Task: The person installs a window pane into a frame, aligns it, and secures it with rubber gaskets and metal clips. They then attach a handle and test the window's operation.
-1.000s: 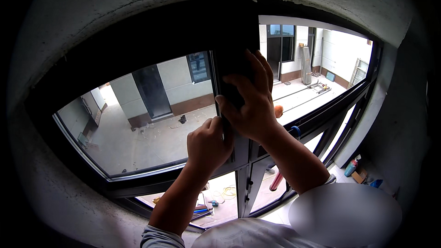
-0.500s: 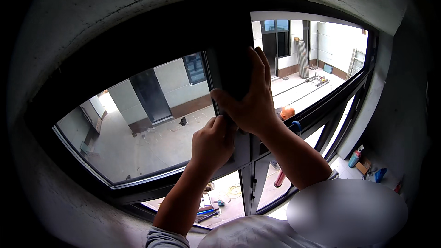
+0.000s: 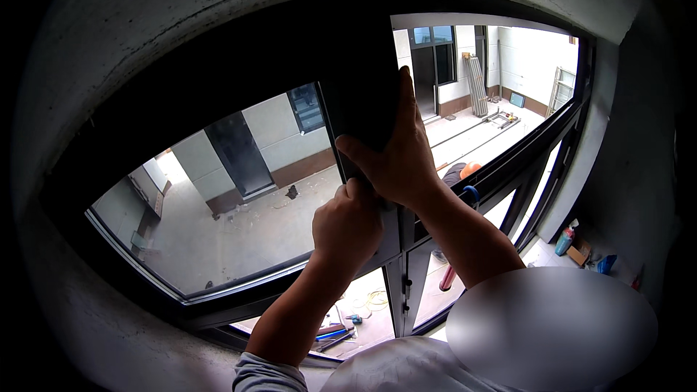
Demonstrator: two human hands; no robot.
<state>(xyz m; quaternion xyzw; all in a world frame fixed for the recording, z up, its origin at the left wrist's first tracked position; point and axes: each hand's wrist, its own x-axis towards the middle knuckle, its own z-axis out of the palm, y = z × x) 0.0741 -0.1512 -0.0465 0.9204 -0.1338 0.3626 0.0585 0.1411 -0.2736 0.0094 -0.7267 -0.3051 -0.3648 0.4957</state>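
A dark window frame (image 3: 254,36) surrounds the panes in front of me, with a wide upright mullion (image 3: 359,112) in its middle. My right hand (image 3: 399,167) spans this mullion, thumb on its left side and fingers along its right edge. Just below and to the left, my left hand (image 3: 347,221) is closed against the lower part of the mullion. Whatever its fingers hold is hidden behind the knuckles. The left glass pane (image 3: 247,196) fills the frame beside my left hand.
Below the panes runs a lower door section with a hinge (image 3: 406,290). Outside, an orange helmet (image 3: 470,169) shows a person, and a drill (image 3: 354,319) lies among tools. A spray bottle (image 3: 564,238) and a cardboard box (image 3: 579,252) sit at right by the wall.
My left hand has shifted a little right, close under my right hand. The right hand's fingers lie more together along the mullion. The orange-helmeted person outside has moved to the right.
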